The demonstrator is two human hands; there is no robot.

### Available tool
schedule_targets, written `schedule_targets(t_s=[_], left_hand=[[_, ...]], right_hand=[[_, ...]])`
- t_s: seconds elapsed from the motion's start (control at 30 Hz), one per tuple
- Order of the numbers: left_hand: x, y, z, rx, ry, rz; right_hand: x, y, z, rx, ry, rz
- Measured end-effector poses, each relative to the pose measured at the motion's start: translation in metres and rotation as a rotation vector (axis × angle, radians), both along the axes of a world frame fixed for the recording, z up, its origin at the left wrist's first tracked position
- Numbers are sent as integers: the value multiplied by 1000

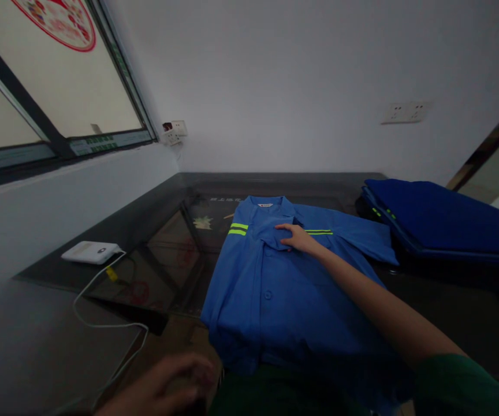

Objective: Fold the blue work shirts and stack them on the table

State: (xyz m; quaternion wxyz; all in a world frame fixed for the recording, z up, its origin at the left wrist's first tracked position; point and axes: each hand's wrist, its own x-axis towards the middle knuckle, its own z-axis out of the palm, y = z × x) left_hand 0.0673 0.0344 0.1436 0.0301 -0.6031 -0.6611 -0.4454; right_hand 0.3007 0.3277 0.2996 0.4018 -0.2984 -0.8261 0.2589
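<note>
A blue work shirt (293, 312) with yellow-green reflective stripes lies front up on the dark table, its collar toward the wall and its lower part hanging over the near edge. One sleeve is spread to the right; the left one lies along the body. My right hand (295, 238) is on the upper chest, thumb and fingers closed on the cloth of the front flap below the collar. Low at the left, my left hand (175, 381) is in front of the table edge, blurred and dim, its bent fingers apart from the thumb and nothing visible in them.
Folded dark blue garments (449, 219) are stacked on the table's right side. At the left, a white power bank (91, 252) has a white cable (115, 325) trailing over the table's front edge. Wall and window border the glossy table (163, 231).
</note>
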Motion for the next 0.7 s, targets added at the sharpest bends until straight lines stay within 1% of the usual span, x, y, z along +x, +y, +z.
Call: schedule_targets(t_s=[0.03,0.1,0.13,0.17,0.2,0.23,0.27,0.3,0.33,0.37,0.43,0.5,0.57,0.63,0.7], left_hand=[[6,23,34,10,40,6],[22,81,106,46,128,2],[28,112,139,66,175,-6],[33,143,167,82,222,-15],[36,172,190,95,269,-29],[37,198,206,107,317,-52],[36,221,217,110,365,-76],[35,241,222,100,406,-80],[32,259,224,76,433,-44],[29,273,221,31,448,10],[24,295,212,-74,434,135],[18,309,201,-151,403,219],[11,316,194,-179,384,263],[5,320,191,-200,366,302],[0,323,191,-226,343,331]], right_hand=[[-2,-2,-1,-9,-12,4],[-7,-4,-4,2,-33,3],[-9,-4,-5,23,-37,-1],[-10,-4,-7,51,-35,-4],[-12,-3,-9,80,-26,-7],[-12,-2,-10,107,-15,-8],[-13,-2,-12,126,-5,-6],[-13,-1,-12,133,2,-3],[-13,-1,-13,128,2,-2],[-13,-2,-12,116,-3,-3],[-11,-3,-11,76,-18,-6],[-8,-5,-9,32,-28,-8],[-3,-6,-6,-6,-28,6],[0,-7,-3,-28,-17,35],[2,-7,-1,14,19,61]])
